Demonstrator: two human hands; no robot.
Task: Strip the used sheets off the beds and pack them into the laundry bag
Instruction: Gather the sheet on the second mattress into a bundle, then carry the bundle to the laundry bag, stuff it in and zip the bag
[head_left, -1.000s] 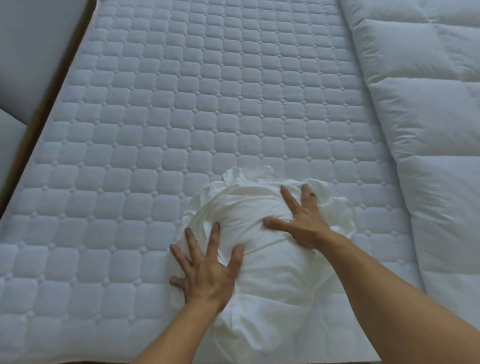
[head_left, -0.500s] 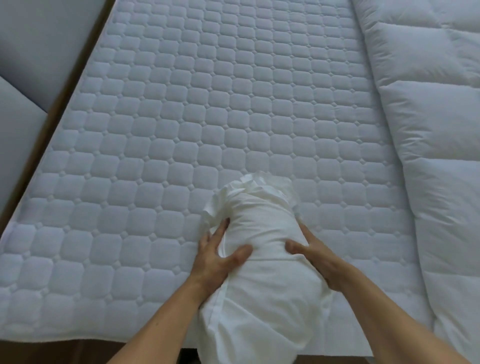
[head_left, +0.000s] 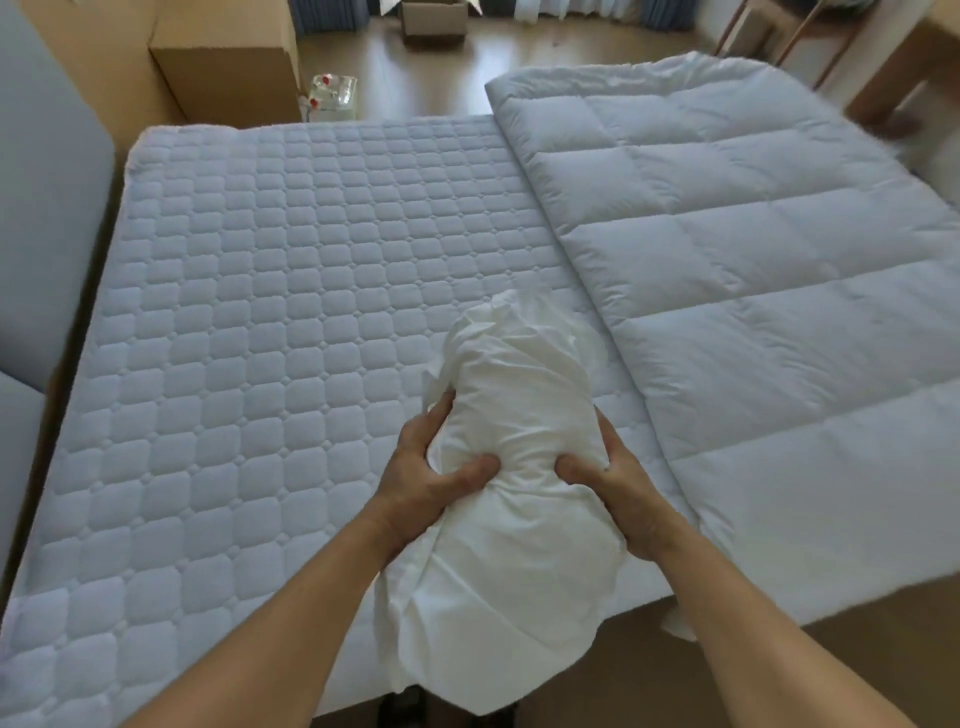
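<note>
Lengthwise, sheet bundle (head_left: 511, 467) points away (2 hands gripping).

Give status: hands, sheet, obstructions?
Grips: left hand and right hand both squeeze the bundled sheet mid-length. Sheet lies on bare mattress, near end overhanging. Duvet alongside, right; laundry bag not in view.
</note>
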